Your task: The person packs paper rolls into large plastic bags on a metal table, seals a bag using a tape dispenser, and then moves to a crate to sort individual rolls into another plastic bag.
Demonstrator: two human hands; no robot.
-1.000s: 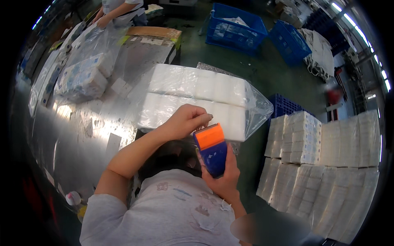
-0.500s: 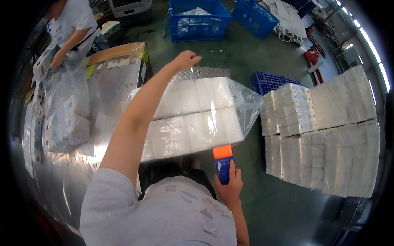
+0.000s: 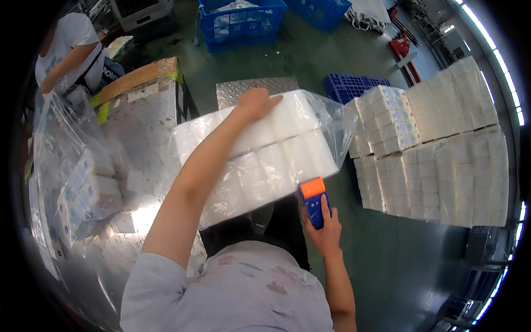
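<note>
A long clear plastic bag (image 3: 334, 119) packed with two rows of white paper rolls (image 3: 265, 166) lies slantwise in front of me, its loose, crumpled end to the right. My left hand (image 3: 259, 103) rests on the far row, fingers stretched toward the right and partly hidden from above. Its forearm crosses over the pack. In my right hand (image 3: 323, 229) is a blue handheld tool with an orange head (image 3: 315, 205), gripped by its blue body. The orange head is close to the near right corner of the pack; whether it touches the plastic is unclear.
A metal-topped table (image 3: 144, 127) stands left, bearing a bagged pack (image 3: 91, 193). A co-worker (image 3: 69, 52) is beyond it. Wrapped packs are stacked (image 3: 431, 160) at right by a blue pallet (image 3: 354, 86). A tread plate (image 3: 227, 91) and blue crates (image 3: 240, 25) lie beyond.
My left hand has come down from above the far side onto the pack. The tool in my right hand has shifted slightly right. The pack is tilted more, and the view has shifted.
</note>
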